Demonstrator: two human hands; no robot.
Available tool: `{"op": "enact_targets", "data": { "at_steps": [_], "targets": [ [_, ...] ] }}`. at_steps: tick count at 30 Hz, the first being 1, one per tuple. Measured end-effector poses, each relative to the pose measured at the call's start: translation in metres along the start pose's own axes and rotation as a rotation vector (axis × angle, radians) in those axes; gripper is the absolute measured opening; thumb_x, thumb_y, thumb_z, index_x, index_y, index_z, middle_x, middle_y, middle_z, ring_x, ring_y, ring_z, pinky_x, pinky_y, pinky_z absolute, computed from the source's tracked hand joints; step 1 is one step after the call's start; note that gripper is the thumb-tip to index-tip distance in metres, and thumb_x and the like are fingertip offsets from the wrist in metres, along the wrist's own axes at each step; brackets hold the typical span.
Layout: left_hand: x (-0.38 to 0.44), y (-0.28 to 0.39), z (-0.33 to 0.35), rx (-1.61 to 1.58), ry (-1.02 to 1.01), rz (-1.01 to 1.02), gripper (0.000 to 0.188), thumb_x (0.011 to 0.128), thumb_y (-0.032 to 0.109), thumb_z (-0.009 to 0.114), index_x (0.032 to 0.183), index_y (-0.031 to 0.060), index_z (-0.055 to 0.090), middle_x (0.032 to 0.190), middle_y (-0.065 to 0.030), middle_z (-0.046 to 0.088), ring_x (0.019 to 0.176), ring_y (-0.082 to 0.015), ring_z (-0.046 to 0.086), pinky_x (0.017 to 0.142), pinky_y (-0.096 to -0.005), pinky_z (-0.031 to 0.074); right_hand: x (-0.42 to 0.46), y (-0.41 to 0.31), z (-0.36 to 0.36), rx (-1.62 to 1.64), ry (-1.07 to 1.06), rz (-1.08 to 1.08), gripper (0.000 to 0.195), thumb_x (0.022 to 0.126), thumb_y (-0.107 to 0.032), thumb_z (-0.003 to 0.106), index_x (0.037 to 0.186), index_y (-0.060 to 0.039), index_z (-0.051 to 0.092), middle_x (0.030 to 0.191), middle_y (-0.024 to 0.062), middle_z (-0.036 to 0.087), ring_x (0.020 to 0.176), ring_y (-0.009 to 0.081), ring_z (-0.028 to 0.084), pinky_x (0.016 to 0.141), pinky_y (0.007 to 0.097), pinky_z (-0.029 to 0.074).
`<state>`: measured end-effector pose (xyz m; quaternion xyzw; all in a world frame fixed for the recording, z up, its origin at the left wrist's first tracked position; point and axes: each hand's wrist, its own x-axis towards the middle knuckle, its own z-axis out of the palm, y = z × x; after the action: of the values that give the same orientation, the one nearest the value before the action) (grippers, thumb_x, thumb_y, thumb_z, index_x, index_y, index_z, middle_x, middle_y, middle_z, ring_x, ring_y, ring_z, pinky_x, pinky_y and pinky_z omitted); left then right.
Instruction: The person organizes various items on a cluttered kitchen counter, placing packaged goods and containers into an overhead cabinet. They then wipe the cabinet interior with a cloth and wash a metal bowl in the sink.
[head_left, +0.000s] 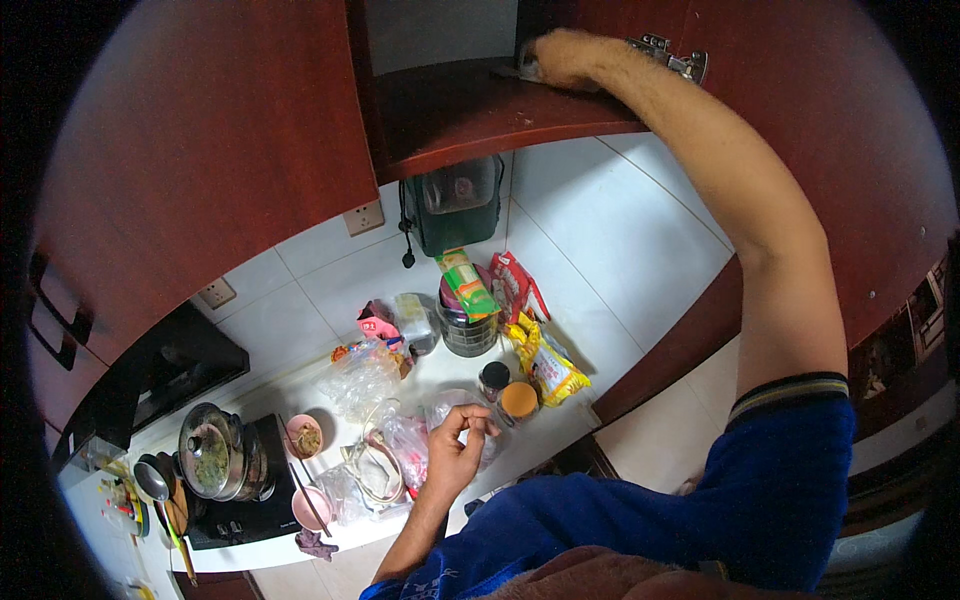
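My right hand (568, 60) reaches into the open wall cabinet, low over its dark red wooden shelf (465, 112). Its fingers close around a small greyish-white piece (529, 66), too blurred to name. Above the counter hovers my left hand (457, 450), fingers loosely bent and nothing visible between them. Behind and below it lies a clear plastic bag (442, 409). Close by stand a jar with an orange lid (519, 400) and a black-lidded jar (495, 375).
Left on the white counter, a glass-lidded pot (208, 450) sits on a black cooktop (244, 525). Beside it are two pink bowls (291, 433) with chopsticks. Farther back are a yellow food packet (551, 367) and a dark canister (469, 334). The opened cabinet door (847, 172) hangs right.
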<state>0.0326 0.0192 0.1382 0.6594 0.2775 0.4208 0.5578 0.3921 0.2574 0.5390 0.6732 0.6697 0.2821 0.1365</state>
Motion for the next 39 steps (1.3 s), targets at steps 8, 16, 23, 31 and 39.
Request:
{"op": "enact_targets", "data": {
  "at_steps": [8,16,23,31,39],
  "targets": [
    [-0.011,0.0,-0.011,-0.001,0.011,-0.078,0.013,0.108,0.009,0.054,0.115,0.0028,0.063,0.088,-0.0073,0.072,0.086,-0.0128,0.068,0.082,-0.0285,0.053,-0.008,0.016,0.046,0.338,0.144,0.047,0.035,0.099,-0.025,0.052,0.124,-0.0074,0.07,0.12,0.0239,0.071,0.109,0.0433,0.069,0.096,0.0506,0.054],
    [-0.011,0.001,-0.015,0.007,-0.049,-0.086,0.014,0.106,0.006,0.054,0.116,0.0013,0.063,0.088,-0.0071,0.073,0.087,-0.0122,0.07,0.08,-0.0279,0.055,-0.07,-0.014,0.009,0.342,0.649,0.009,0.033,0.097,-0.016,0.057,0.126,-0.0065,0.07,0.109,0.0225,0.071,0.106,0.0427,0.067,0.098,0.0489,0.053],
    [0.046,0.054,-0.009,-0.02,-0.157,0.096,0.014,0.107,0.008,0.053,0.116,0.0011,0.063,0.091,-0.0063,0.072,0.087,-0.0118,0.068,0.081,-0.0275,0.053,-0.121,-0.013,0.017,0.672,0.292,0.21,0.04,0.099,-0.031,0.064,0.127,-0.004,0.069,0.114,0.0237,0.072,0.108,0.0405,0.068,0.096,0.045,0.052],
    [0.074,0.069,-0.005,-0.003,-0.155,0.154,0.014,0.107,0.008,0.054,0.116,0.0008,0.062,0.09,-0.0057,0.071,0.087,-0.012,0.068,0.082,-0.0284,0.053,-0.117,-0.036,0.018,0.708,0.474,0.223,0.037,0.095,-0.033,0.07,0.124,-0.0118,0.074,0.115,0.0161,0.075,0.105,0.0343,0.072,0.095,0.0421,0.055],
    [0.1,0.08,0.02,-0.074,-0.163,0.246,0.013,0.104,0.003,0.055,0.114,0.0007,0.063,0.087,-0.0057,0.071,0.084,-0.0108,0.068,0.078,-0.0284,0.055,-0.097,-0.059,-0.03,0.674,0.734,0.192,0.031,0.095,-0.027,0.07,0.121,-0.0097,0.075,0.11,0.0169,0.076,0.099,0.0308,0.075,0.09,0.0432,0.058]
  ]
}}
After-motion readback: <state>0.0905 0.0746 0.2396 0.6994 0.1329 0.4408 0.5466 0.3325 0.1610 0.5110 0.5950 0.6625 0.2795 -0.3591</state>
